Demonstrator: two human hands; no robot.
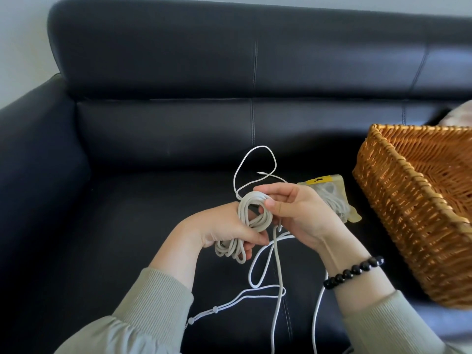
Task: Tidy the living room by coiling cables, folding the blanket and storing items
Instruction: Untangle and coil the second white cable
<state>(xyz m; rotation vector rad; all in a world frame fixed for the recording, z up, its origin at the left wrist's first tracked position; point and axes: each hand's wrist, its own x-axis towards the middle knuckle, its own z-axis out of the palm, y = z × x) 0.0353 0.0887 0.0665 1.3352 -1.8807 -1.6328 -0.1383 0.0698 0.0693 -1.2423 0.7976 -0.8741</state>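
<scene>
A coil of thick off-white cable (249, 221) hangs over the sofa seat, wound in several loops. My left hand (219, 229) grips the lower part of the coil. My right hand (297, 210) pinches the top of the loops between thumb and fingers. The cable's loose tail (277, 264) drops from the coil toward the bottom edge. A thinner white cable (255, 162) lies loose on the seat behind my hands, and more of it loops below them. A clear plastic pouch with a yellow tab (329, 186) holding another cable rests on the seat, partly hidden by my right hand.
A woven wicker basket (398, 195) stands on the sofa at the right, its inside empty where visible. The black leather sofa (153, 149) fills the view, with its armrest at the left. A pale cushion or blanket corner (457, 114) shows behind the basket.
</scene>
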